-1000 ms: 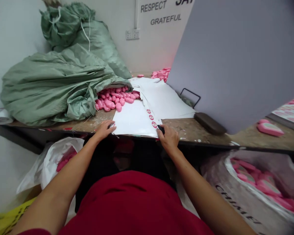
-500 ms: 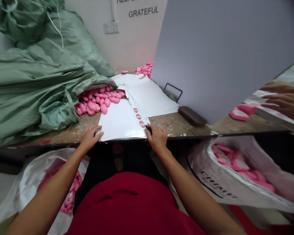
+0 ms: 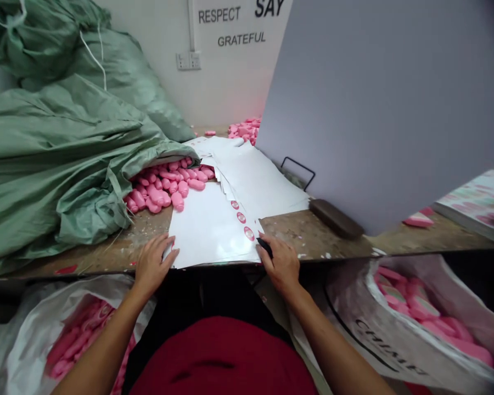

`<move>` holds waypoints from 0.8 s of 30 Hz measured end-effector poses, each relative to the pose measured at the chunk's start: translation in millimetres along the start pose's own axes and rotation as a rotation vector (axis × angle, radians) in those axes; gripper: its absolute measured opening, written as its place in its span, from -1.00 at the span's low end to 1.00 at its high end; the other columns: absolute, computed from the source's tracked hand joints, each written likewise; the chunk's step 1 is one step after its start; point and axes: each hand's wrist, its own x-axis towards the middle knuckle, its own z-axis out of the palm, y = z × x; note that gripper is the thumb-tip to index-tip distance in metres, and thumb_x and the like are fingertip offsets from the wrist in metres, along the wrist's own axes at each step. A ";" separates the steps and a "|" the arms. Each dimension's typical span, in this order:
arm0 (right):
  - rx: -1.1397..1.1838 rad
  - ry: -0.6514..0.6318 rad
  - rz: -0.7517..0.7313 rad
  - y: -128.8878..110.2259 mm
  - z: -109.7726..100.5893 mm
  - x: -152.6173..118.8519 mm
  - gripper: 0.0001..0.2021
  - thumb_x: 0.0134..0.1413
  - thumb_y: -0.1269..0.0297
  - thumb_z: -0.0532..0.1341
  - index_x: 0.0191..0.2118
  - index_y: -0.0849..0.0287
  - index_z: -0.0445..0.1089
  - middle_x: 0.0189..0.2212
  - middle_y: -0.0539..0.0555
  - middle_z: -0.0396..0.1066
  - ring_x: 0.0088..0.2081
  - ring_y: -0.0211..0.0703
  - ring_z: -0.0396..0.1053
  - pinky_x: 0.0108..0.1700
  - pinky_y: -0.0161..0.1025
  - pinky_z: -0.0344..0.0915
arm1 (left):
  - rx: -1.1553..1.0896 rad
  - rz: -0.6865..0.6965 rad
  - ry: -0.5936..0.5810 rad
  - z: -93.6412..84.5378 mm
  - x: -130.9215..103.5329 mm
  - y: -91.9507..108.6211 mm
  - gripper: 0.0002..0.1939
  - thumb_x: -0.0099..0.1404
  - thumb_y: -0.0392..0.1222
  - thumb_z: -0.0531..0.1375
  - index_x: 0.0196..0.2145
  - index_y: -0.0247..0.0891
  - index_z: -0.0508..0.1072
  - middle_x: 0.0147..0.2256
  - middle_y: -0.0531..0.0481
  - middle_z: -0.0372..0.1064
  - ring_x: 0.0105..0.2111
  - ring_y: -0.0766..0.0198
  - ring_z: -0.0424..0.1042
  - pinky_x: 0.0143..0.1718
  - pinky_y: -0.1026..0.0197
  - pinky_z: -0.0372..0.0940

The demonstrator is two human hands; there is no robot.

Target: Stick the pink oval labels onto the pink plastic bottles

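Observation:
A stack of white sheets (image 3: 206, 225) lies at the table's front edge in front of me, with round red-and-white stickers (image 3: 241, 218) down the right side of the top sheet. My left hand (image 3: 155, 259) rests at the stack's left edge, thumb and index finger apart and touching the paper. On the opposite side, my right hand (image 3: 280, 260) pinches a small black object (image 3: 265, 247) whose kind I cannot make out. Its fingertips meet the lower right corner of the sheets. Pink oval pieces (image 3: 158, 192) are heaped just beyond the left hand.
A green sack (image 3: 66, 170) lies at left, its mouth over the pink pieces. More white sheets (image 3: 255, 175) lie behind the stack. A grey panel (image 3: 354, 109) stands at right beside a brown case (image 3: 336, 218). White bags (image 3: 354, 318) of pink pieces stand below. Part of another person's hand shows far right.
The view has tilted up, so the table sits lower in the picture. Both my hands stay at the stack's edges. The other person's hand has moved mostly out of view at right.

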 end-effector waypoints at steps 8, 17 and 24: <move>0.095 -0.110 0.077 -17.0 -7.8 -6.2 -0.73 0.28 0.20 0.11 0.00 0.11 0.44 -0.02 0.17 0.56 0.00 0.06 0.48 0.12 0.04 0.27 | -0.052 0.045 -0.161 -12.2 -4.6 -9.5 -0.30 0.27 0.31 0.11 0.18 -0.20 0.41 0.23 -0.24 0.33 0.25 -0.12 0.27 0.27 -0.25 0.10; 0.151 -0.196 0.266 -3.5 -38.2 11.0 -0.74 0.32 0.17 0.09 0.01 0.11 0.39 -0.07 0.18 0.55 -0.06 0.01 0.50 -0.04 -0.07 0.40 | 0.091 0.169 -0.239 -13.0 -9.4 -16.0 -0.35 0.32 0.31 0.05 0.19 -0.09 0.43 0.32 -0.26 0.17 0.30 -0.23 0.18 0.28 -0.38 0.01; 0.181 -0.322 0.180 -8.2 -41.0 9.3 -0.74 0.29 0.19 0.12 0.02 0.08 0.42 -0.01 0.14 0.54 0.11 0.05 0.42 0.15 0.04 0.29 | 0.187 0.268 -0.282 -20.1 0.6 -16.0 -0.41 0.34 0.32 -0.02 0.18 0.10 0.43 0.30 -0.15 0.24 0.25 -0.23 0.25 0.13 -0.37 0.21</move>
